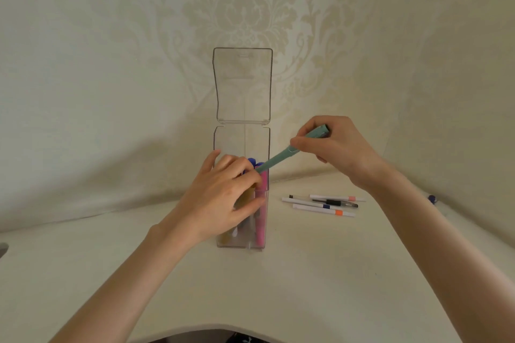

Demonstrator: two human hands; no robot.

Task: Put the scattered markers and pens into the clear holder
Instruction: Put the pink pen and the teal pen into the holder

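The clear holder (242,139) stands upright on the white table (306,273) with its hinged lid (243,83) flipped up against the wall. Inside it I see a pink marker (260,220), a blue cap and other pens, partly hidden. My left hand (220,198) wraps around the holder's front and left side. My right hand (334,145) grips a teal marker (278,157) near its upper end; the marker slants down to the left and its lower tip is at the holder's open top. Several thin pens (324,204) lie in a cluster on the table to the right of the holder.
A patterned cream wall rises right behind the holder. A small blue object (432,199) shows at the far right, past my right forearm. The table's curved front edge (211,327) runs along the bottom, with something dark below it.
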